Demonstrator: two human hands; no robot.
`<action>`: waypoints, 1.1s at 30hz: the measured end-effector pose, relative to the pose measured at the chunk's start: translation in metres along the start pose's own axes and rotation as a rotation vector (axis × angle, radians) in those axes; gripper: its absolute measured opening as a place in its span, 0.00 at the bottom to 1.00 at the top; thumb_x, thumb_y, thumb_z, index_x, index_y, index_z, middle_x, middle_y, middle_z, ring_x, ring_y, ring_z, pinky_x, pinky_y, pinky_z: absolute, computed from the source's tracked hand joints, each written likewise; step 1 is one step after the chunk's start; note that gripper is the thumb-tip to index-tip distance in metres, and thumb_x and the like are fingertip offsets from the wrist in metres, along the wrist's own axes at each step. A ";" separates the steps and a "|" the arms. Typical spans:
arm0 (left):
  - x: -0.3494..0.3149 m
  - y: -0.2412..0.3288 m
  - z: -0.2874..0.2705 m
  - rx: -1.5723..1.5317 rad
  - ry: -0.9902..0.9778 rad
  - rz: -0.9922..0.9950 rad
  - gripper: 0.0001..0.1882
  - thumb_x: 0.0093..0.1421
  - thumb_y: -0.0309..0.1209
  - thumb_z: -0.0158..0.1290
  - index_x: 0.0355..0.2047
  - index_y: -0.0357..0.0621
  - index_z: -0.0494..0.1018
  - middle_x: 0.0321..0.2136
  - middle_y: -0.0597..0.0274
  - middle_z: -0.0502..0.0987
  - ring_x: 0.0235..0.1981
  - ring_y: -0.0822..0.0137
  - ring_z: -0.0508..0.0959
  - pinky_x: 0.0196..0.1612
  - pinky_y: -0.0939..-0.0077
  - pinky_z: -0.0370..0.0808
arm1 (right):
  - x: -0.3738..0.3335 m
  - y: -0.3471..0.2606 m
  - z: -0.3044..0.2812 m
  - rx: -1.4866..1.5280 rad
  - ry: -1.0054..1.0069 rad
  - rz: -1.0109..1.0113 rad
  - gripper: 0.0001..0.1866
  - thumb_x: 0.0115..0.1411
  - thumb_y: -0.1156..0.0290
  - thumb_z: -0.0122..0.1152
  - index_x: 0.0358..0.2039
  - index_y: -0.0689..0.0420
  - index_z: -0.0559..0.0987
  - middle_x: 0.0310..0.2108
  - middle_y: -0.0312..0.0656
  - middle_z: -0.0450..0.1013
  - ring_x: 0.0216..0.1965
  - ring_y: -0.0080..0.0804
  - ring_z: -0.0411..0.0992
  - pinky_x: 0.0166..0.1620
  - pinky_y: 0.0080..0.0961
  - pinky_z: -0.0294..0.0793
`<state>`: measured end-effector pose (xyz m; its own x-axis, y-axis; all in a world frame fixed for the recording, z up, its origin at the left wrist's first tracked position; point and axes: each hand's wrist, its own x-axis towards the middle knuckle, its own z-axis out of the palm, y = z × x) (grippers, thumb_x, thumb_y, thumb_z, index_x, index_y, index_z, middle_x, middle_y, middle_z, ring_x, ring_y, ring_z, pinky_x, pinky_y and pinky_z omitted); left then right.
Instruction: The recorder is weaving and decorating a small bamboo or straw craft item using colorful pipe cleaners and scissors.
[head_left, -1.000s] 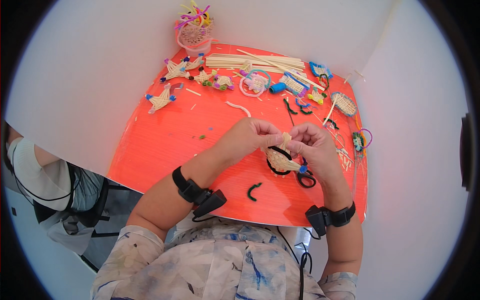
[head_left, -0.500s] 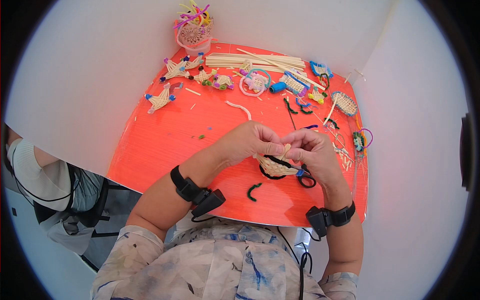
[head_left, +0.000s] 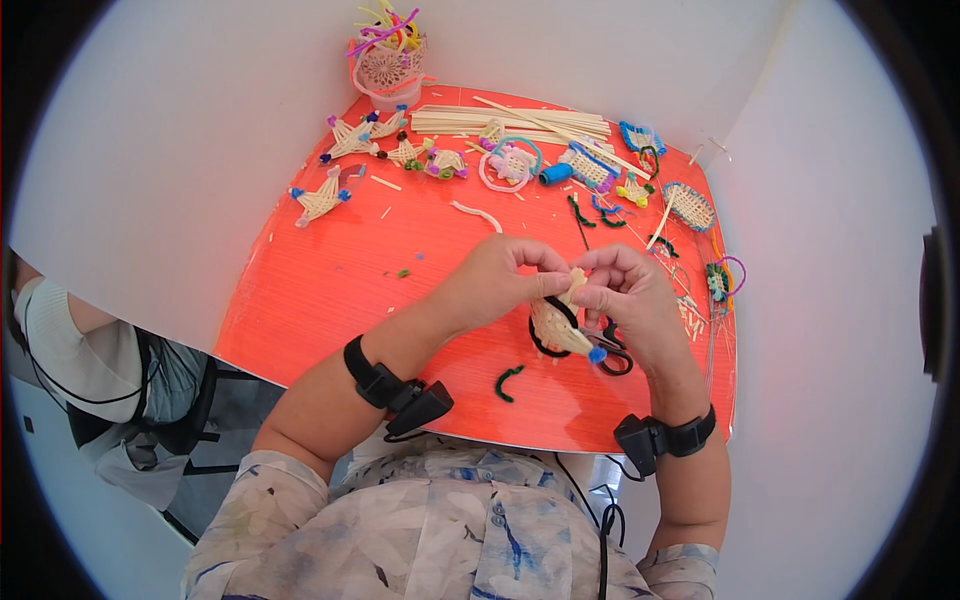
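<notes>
Left hand (head_left: 525, 275): I see it pinching the woven piece (head_left: 556, 326).
Right hand (head_left: 628, 292): pinching it too.
Scissors (head_left: 618, 350): just below right hand.

Craft workspace: red table (head_left: 320, 290), pale strips (head_left: 500, 123).

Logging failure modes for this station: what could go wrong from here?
1. The left hand and right hand both pinch the pale upper end of the woven piece; if the fingers slip, that end might spring loose or the weave distort.
2. The black-handled scissors lie close by the piece's blue tip and below the right hand, so either could catch or nudge them.
</notes>
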<state>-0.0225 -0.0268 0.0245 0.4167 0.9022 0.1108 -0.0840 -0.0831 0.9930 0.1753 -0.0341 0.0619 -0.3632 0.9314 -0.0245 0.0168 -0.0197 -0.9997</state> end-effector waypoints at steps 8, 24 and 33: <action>-0.001 0.002 0.001 0.035 0.039 -0.004 0.07 0.57 0.32 0.60 0.30 0.40 0.78 0.29 0.68 0.77 0.33 0.77 0.74 0.39 0.78 0.71 | -0.004 0.007 -0.004 -0.002 0.112 0.036 0.07 0.56 0.74 0.66 0.31 0.64 0.79 0.23 0.37 0.76 0.21 0.17 0.72 0.24 0.14 0.72; -0.003 0.009 0.000 0.411 0.066 0.225 0.06 0.51 0.29 0.63 0.26 0.41 0.79 0.22 0.67 0.74 0.30 0.73 0.71 0.37 0.75 0.68 | -0.009 -0.004 0.001 -0.061 0.078 0.066 0.07 0.59 0.74 0.62 0.34 0.66 0.80 0.27 0.40 0.78 0.26 0.22 0.77 0.31 0.17 0.79; -0.003 0.004 -0.002 0.222 -0.006 0.187 0.06 0.50 0.29 0.64 0.26 0.41 0.80 0.22 0.67 0.72 0.30 0.71 0.71 0.37 0.76 0.68 | -0.011 -0.007 -0.001 0.018 0.034 0.120 0.06 0.61 0.77 0.57 0.38 0.66 0.76 0.30 0.42 0.77 0.28 0.24 0.78 0.32 0.19 0.81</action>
<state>-0.0257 -0.0289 0.0277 0.4177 0.8601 0.2929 0.0396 -0.3393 0.9398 0.1808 -0.0441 0.0694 -0.3280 0.9336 -0.1441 0.0414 -0.1381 -0.9895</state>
